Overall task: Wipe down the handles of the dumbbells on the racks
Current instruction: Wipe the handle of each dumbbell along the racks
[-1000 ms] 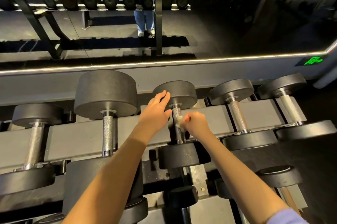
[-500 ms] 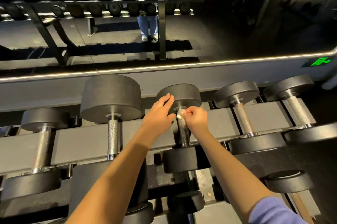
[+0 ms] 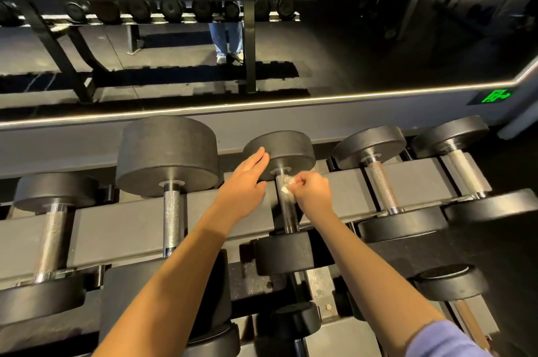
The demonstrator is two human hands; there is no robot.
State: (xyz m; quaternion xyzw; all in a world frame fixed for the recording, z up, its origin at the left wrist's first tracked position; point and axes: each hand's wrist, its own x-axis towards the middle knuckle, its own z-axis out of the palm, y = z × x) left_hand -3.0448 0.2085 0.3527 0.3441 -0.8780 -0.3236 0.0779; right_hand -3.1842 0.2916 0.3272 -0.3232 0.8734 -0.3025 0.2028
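1. Right hand (image 3: 313, 192) has slid the white wipe (image 3: 286, 184) up the handle (image 3: 288, 212) toward the far head.
2. Right grip: clamped on the wipe. Left hand (image 3: 244, 185): fingers straight, steadying the dumbbell (image 3: 286, 150).
3. Dumbbell lies on the rack (image 3: 131, 222); judged heavy, rigid and knurled, so wipe it in place.

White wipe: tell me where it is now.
Centre of the head view: the white wipe is pinched in the right hand against the middle dumbbell's handle.
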